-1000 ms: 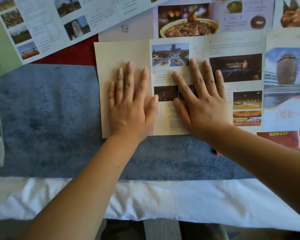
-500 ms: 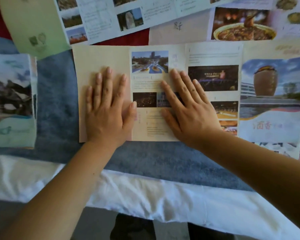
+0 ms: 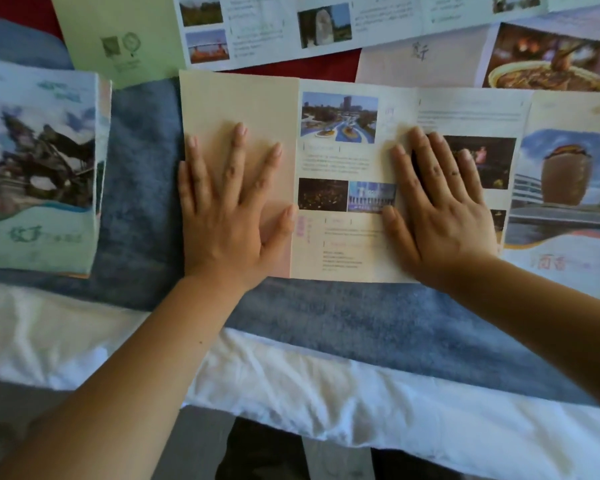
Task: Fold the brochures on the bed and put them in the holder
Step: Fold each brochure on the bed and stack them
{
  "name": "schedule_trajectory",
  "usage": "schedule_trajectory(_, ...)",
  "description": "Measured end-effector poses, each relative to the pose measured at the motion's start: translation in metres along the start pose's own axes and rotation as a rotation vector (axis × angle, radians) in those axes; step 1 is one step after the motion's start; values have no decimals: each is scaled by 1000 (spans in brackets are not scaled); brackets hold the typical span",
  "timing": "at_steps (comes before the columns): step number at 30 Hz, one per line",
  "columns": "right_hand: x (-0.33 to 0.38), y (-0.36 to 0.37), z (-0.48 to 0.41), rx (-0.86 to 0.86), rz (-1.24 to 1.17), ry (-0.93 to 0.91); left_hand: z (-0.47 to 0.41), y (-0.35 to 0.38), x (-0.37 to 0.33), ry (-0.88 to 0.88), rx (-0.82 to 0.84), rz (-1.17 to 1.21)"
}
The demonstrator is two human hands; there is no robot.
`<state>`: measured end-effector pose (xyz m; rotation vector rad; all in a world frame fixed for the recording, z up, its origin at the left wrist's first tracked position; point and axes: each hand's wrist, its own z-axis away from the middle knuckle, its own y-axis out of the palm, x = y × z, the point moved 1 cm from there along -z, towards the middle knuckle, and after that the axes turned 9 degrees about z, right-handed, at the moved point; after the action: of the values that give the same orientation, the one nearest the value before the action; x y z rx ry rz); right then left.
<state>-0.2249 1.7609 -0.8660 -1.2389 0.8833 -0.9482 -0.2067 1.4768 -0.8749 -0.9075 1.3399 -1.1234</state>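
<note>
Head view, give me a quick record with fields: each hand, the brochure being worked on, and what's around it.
left hand: flat, pressing the brochure's blank beige panel
right hand: flat, on its printed panels
brochure: spread out on the blue blanket
left of it: folded brochure with a statue cover
above it: more open brochures
near edge: white sheet

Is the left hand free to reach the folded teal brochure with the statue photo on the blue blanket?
Probably yes: the left hand lies flat, holding nothing, and only bare blue blanket separates it from the folded teal brochure.
</note>
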Motion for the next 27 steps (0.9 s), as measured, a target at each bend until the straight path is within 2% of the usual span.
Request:
schedule_trajectory(9, 0, 8, -1, -108, -13, -9, -4, -8, -10, -61, 4, 136)
schedule_trajectory(17, -1, 6, -2, -70, -24, -10, -6, -10, -47, -50, 50, 274)
schedule_trajectory(24, -11, -5, 2, -52, -252, -49, -11, 1, -101, -72, 68, 327)
schedule_trajectory(27, -17, -12, 9, -71, -227, 28, -16, 9, -121, -58, 75, 296)
